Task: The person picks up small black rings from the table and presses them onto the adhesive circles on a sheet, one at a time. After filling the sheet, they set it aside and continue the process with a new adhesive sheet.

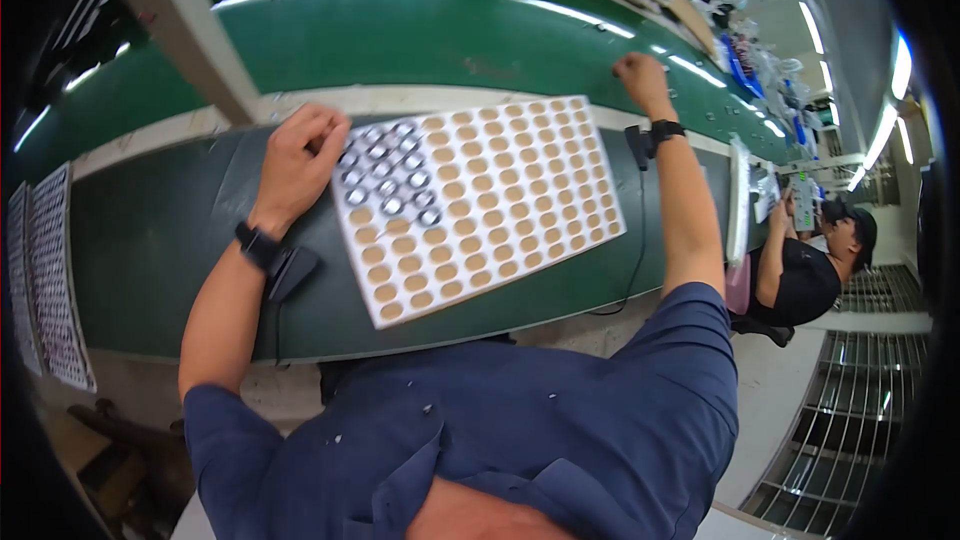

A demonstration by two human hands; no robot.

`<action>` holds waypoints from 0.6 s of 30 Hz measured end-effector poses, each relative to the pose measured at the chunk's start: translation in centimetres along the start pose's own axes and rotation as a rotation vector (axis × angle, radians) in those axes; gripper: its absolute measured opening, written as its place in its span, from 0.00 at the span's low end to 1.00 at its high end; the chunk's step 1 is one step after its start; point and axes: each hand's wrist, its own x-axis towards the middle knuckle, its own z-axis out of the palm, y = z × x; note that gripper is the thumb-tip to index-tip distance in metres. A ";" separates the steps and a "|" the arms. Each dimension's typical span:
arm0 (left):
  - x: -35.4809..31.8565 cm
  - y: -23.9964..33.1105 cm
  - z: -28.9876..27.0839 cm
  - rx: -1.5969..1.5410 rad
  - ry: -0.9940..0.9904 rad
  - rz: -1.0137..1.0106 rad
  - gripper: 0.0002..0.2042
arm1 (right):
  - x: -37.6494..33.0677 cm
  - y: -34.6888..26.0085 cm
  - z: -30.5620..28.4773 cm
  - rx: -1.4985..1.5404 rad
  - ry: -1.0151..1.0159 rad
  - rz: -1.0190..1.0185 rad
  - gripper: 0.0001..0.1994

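Well, green surface (370, 35): spans our twelve o'clock.
White tray (487, 201): twelve o'clock, nearer us.
Left hand (296, 155): fingers curled at tray's ten o'clock; grip we can't tell.
Right hand (643, 80): one o'clock, fingers curled, contents unclear.
Shiny discs (393, 206): tray's ten o'clock.

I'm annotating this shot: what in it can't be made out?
- Left hand: head view, its curled pose hides whether it holds anything.
- Right hand: head view, blur and its curled pose hide the same.
- White tray under the silver parts: head view, they hide the surface beneath.
- Green item by the co-worker: head view, too small for detail.
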 end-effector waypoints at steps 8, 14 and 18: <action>-0.3 3.2 -1.1 0.011 -0.002 0.086 0.07 | -13.6 -22.8 -8.9 1.512 -0.408 0.040 0.09; -5.4 7.4 -2.7 0.019 -0.151 0.105 0.06 | -20.8 -33.4 -11.5 1.345 -0.418 0.106 0.12; -7.8 7.0 -2.3 0.060 -0.182 0.079 0.06 | -21.4 -37.1 -10.0 1.158 -0.161 0.105 0.13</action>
